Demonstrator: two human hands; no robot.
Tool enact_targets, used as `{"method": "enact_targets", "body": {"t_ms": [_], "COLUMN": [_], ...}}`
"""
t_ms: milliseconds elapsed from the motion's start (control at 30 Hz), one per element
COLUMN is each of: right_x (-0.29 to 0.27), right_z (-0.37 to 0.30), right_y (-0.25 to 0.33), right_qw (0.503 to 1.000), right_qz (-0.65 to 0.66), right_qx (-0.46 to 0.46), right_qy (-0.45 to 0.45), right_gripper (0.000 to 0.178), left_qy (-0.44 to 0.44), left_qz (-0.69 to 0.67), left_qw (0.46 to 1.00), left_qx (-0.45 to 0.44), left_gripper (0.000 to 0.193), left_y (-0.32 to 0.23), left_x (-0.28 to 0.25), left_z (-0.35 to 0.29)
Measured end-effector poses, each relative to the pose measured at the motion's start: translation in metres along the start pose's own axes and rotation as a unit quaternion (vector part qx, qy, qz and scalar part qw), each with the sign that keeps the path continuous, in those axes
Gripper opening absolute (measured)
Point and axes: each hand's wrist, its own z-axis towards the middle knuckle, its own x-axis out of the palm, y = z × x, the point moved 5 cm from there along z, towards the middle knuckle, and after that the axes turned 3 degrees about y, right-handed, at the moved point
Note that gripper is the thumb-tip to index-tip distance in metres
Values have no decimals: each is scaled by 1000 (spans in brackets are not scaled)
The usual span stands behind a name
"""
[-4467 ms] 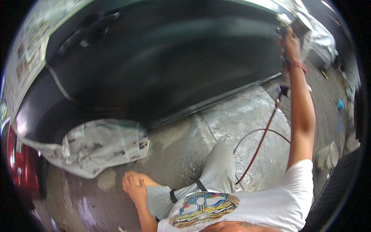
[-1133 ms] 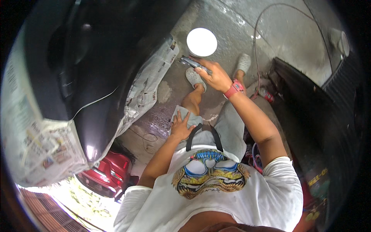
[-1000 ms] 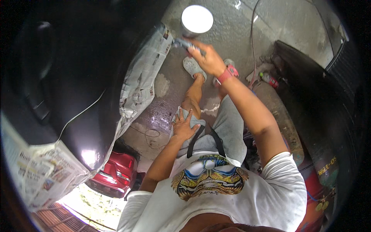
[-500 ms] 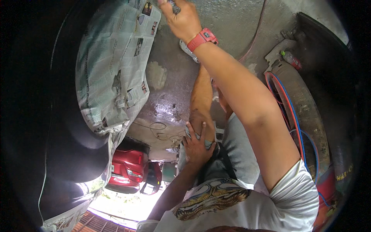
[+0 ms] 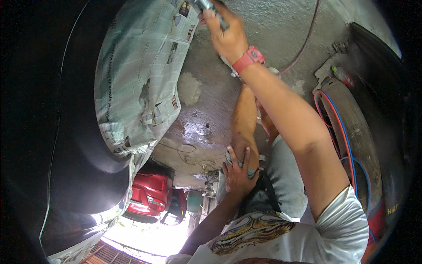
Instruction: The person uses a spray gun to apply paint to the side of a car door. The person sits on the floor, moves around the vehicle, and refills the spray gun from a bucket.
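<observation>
The silver-grey metal handheld tool [image 5: 210, 9] is at the top edge beside the printed newspaper sheet [image 5: 140, 75], cut off by the frame, gripped in the right hand [image 5: 228, 35] with its fingers wrapped around the body; the left hand [image 5: 239, 176] rests on the left leg, its fingers spread and holding nothing. The likeliest trouble seems to be contact: the tool is so near the sheet's hanging edge that a small swing of the wrist could catch it, tear it or drag it against the glossy black car body [image 5: 74, 141]. The damp-looking concrete floor [image 5: 198, 110] could let a foot slip, and the thin reddish hose [image 5: 305, 46] — its far ends out of view — might snag a shoe. On the right, red and blue hoses [image 5: 342, 125] loop over a dull brown-grey cylinder [image 5: 362, 136], crowding that side; a green-capped plastic bottle [image 5: 343, 77] lies near its top end. Behind, a red car [image 5: 151, 189] stands near the bright opening.
</observation>
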Motion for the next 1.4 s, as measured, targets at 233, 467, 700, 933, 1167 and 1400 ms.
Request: {"method": "enact_targets", "body": {"t_ms": [233,467,700,933,1167,1400], "right_x": [-6,-33,-57,-47,-27,19], "right_z": [52,12,-44,-113,-149,-213], "right_y": [-16,84,199,293,302,315], "right_qw": [977,998,987,968,962,963], "right_qz": [-92,30,4,-5,-82,22], "right_qx": [191,58,79,19,64,87], "right_qy": [25,3,138,250,254,256], "right_gripper": [53,48,47,43,43,48], "left_qy": [6,-17,-73,-138,-192,-134], "left_qz": [-18,2,-15,-268,-362,-404], "left_qw": [1000,1000,997,953,907,891], "left_qx": [-6,-2,0,-25,-99,-157], "left_gripper": [95,102,105,97,80,73], "left_y": [5,-3,-6,10,91,166], "left_x": [8,18,47,42,78,144], "left_z": [-2,-12,-27,-76,-111,-142]}}
